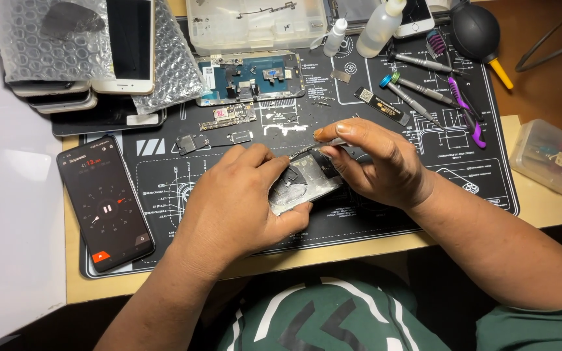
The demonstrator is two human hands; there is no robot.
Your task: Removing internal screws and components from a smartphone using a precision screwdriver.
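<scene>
My left hand (235,201) grips a small silver phone housing (304,185) tilted above the black repair mat (164,169), thumb pressed on its inner side. My right hand (372,162) pinches thin metal tweezers (304,151) whose tip reaches into the housing's upper edge. Both hands meet at the mat's middle. Much of the housing is hidden under my fingers.
A phone with a running stopwatch screen (105,201) lies at left. An opened phone body (252,78) and small boards lie behind. Stacked phones in bubble wrap (99,52) sit back left. Screwdrivers (417,94), bottles (378,26), a dust blower (479,32) and a plastic box (554,159) stand right.
</scene>
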